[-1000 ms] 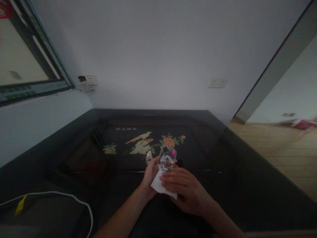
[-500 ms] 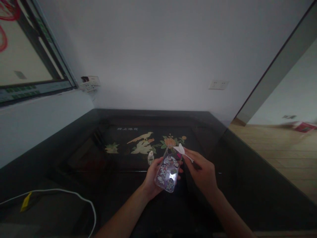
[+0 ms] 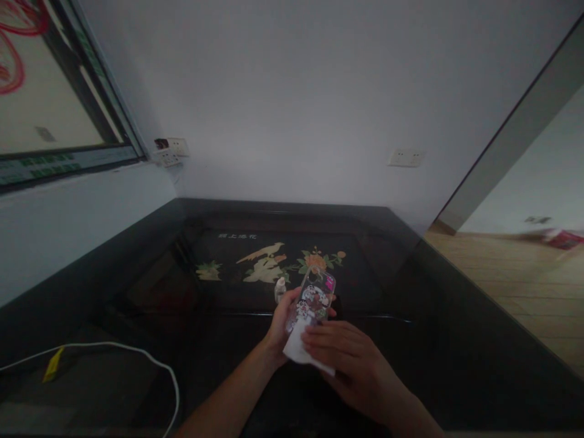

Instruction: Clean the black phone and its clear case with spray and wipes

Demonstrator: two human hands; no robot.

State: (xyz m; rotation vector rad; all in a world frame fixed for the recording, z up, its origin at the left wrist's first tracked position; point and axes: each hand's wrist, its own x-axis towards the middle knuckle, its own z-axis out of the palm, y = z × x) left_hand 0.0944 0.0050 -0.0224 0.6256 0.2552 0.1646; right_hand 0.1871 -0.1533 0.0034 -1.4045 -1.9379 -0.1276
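Observation:
My left hand grips a clear phone case covered with cartoon stickers, holding it up over the dark table. My right hand presses a white tissue against the lower end of the case, fingers flat and together over the tissue. A small white bottle stands on the table just behind my left hand.
The table carries an inlaid picture of a bird and flowers. A white cable with a yellow tag lies at the near left. Wall sockets sit by a window at the left. A doorway with wooden floor opens at the right.
Half a second ago my right hand held the tissue at the top end of the case; it has come back down and now presses the tissue on the lower end.

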